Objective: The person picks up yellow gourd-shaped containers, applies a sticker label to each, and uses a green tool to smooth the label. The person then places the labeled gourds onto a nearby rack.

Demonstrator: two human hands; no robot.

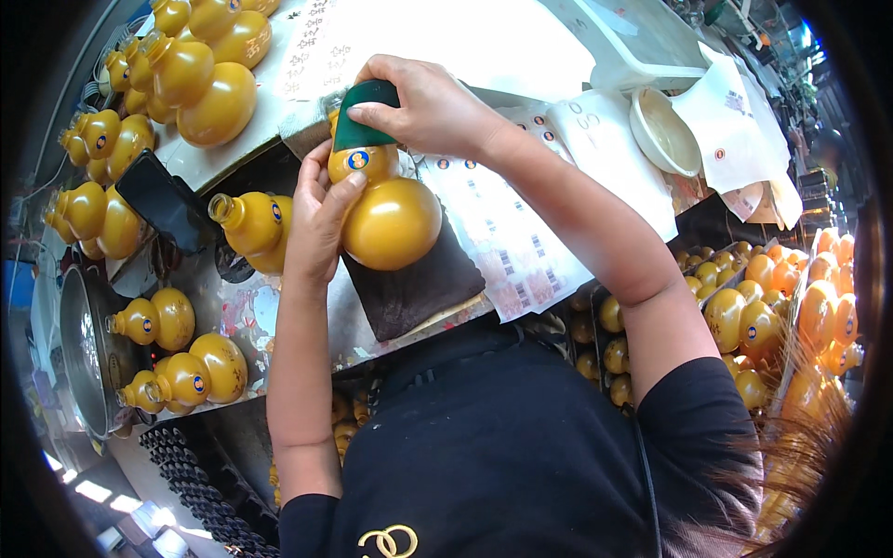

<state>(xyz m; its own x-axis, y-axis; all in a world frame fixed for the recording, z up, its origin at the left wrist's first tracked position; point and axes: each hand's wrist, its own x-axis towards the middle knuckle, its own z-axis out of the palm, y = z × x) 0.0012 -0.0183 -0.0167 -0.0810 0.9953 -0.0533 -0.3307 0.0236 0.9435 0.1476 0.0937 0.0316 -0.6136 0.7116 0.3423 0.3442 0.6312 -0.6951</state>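
A glossy amber, gourd-shaped bottle (pixel 394 223) lies tilted on a dark cloth (pixel 409 296) in front of me, its round base toward me. My left hand (pixel 316 219) wraps its waist from the left, thumb beside a small blue-and-orange oval label (pixel 357 159). A dark green pad or cloth (pixel 365 135), its exact kind unclear, covers the bottle's upper bulb just beyond that label. My right hand (pixel 430 110) grips this green piece from above and presses it against the bottle. The bottle's mouth is mostly hidden. Another gourd-shaped bottle (pixel 256 223) stands just left of my left hand.
Sheets of printed labels (pixel 512 242) spread right of the cloth, near a pale bowl (pixel 664 132) and a translucent bin (pixel 642 46). More amber bottles (pixel 216 102) crowd the left side, around a black phone-like device (pixel 166 200) and a round metal pan (pixel 86 344). Crates of bottles (pixel 744 316) stand lower right.
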